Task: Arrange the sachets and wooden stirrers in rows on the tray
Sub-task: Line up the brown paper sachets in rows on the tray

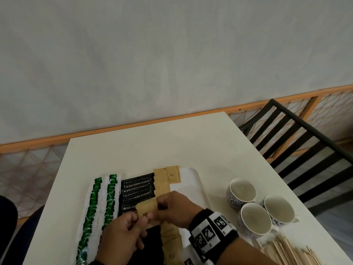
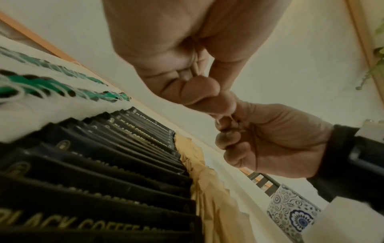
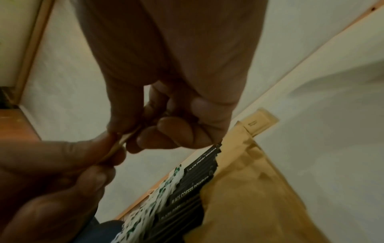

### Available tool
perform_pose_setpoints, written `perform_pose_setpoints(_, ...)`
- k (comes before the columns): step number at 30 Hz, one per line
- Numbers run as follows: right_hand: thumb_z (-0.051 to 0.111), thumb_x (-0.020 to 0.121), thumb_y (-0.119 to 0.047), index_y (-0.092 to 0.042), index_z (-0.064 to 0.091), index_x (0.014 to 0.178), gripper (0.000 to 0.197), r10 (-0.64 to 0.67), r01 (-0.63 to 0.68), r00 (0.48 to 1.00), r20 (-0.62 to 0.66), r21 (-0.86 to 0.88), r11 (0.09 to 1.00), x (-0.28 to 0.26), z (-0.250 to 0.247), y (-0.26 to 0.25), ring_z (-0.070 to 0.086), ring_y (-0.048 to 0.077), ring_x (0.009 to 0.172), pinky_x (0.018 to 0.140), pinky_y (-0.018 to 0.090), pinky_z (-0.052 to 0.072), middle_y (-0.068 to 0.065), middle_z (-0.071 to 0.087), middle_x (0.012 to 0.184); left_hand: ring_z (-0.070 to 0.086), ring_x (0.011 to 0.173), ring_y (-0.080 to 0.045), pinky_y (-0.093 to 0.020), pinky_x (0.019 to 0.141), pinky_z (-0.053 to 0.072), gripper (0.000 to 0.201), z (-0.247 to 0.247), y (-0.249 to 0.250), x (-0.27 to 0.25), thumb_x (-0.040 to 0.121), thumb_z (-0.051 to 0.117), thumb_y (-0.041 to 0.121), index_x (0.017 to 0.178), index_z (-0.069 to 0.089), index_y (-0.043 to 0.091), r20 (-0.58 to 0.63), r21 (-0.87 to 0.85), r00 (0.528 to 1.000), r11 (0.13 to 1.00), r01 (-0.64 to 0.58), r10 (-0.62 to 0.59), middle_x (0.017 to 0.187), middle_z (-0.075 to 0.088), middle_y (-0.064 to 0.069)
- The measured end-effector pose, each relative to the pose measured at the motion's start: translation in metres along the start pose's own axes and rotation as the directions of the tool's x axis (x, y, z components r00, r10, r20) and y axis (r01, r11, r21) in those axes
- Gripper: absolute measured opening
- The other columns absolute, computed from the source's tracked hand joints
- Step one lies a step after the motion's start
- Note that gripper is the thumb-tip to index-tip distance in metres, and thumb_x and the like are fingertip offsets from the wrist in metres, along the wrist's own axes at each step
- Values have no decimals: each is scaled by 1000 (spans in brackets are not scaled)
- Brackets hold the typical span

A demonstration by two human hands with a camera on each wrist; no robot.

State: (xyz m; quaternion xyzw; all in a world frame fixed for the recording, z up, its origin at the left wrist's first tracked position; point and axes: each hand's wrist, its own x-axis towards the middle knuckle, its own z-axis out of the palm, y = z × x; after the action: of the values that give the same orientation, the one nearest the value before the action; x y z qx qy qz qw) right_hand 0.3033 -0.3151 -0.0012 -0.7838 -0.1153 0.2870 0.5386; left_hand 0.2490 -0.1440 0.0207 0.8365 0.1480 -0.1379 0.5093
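wooden stirrers (image 1: 290, 253) cut off, tray (image 1: 193, 180) mostly covered

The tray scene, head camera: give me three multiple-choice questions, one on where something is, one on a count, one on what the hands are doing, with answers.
1. Where do the wooden stirrers lie?
A. on the table right of the tray
B. inside a cup
C. on the chair

2. How many cups stand on the table?
A. one
B. three
C. five

3. What are the hands doing?
A. resting flat on the table
B. both holding a brown sachet above the tray
C. lifting a cup

Answers: 1 A, the pile lies beside the tray, near the cups. 2 B, three empty patterned cups stand together. 3 B, the left hand and right hand pinch the brown sachet over the rows.
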Motion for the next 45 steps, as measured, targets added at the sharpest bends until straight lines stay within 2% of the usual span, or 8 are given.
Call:
perform_pose_setpoints(5, 69, 83, -41, -11, 66, 77, 31, 34, -44, 945, -325, -22, 999, 20, -23, 23, 65, 20, 79, 78, 36, 55, 8, 70, 82, 61, 47, -13, -22, 52, 47, 17, -4, -3, -8, 89, 65, 26, 78, 69, 14, 12, 21, 999, 999, 31, -31, 65, 71, -5)
perform_pose_setpoints(10, 56, 95, -32, -23, 43, 60, 38, 171, -338, 790, -588, -186, 923, 40, -57, 36, 48, 14, 66, 49, 18, 30, -8, 46, 64, 63, 53, -18, -28, 61, 48, 12, -12, -10, -12, 89, 64, 24, 83, 72, 17, 15, -32, 996, 996, 88, -88, 66, 71, -5)
perform_pose_setpoints(19, 55, 95, -38, -18, 33, 62, 45, 248, -478, 833, -495, -415, 774, 64, -63, 30, 55, 21, 91, 89, 31, 47, 6, 55, 91, 65, 55, -14, -19, 59, 48, 14, -14, -22, -6, 91, 61, 28, 85, 72, 20, 39, -25, 996, 997, 79, -78, 70, 71, -3)
perform_pose_setpoints(22, 61, 91, -40, -17, 36, 66, 42, 276, -509, 814, -511, -400, 763, 73, -63, 34, 60, 23, 101, 80, 29, 46, 8, 61, 99, 65, 58, -15, -20, 60, 48, 14, -13, -26, -5, 90, 62, 27, 85, 72, 20, 48, -37, 997, 997, 70, -68, 70, 71, -4)
perform_pose_setpoints(26, 70, 86, -33, -13, 47, 95, 32, 325, -508, 761, -562, -203, 837, 76, -62, 39, 52, 19, 86, 69, 25, 41, 4, 55, 99, 65, 58, -13, -24, 66, 49, 14, -11, -31, -4, 89, 63, 26, 82, 73, 18, 57, -26, 998, 999, 38, -36, 70, 71, -4)
perform_pose_setpoints(39, 65, 91, -29, -11, 46, 124, 42, 293, -426, 755, -587, -98, 899, 50, -52, 30, 56, 22, 109, 78, 26, 44, 8, 50, 129, 66, 61, -9, -20, 67, 49, 17, -8, -33, -13, 89, 64, 31, 74, 71, 25, 114, 91, 993, 996, -8, -2, 71, 71, 1)
perform_pose_setpoints(42, 60, 94, -25, -12, 47, 125, 36, 209, -365, 784, -585, -161, 917, 18, -41, 20, 56, 20, 106, 81, 25, 45, 6, 49, 129, 65, 67, -1, -15, 68, 50, 12, 3, -29, -26, 86, 66, 40, 77, 70, 33, 245, 214, 969, 973, -89, 35, 79, 71, 9)
perform_pose_setpoints(45, 56, 96, -25, -14, 47, 126, 33, 152, -312, 843, -517, -239, 920, -25, -29, 10, 55, 20, 107, 77, 23, 41, 6, 58, 120, 64, 79, 1, -15, 75, 49, 12, 21, -31, -37, 77, 72, 49, 81, 70, 37, 487, 305, 868, 913, -272, 96, 85, 71, 14)
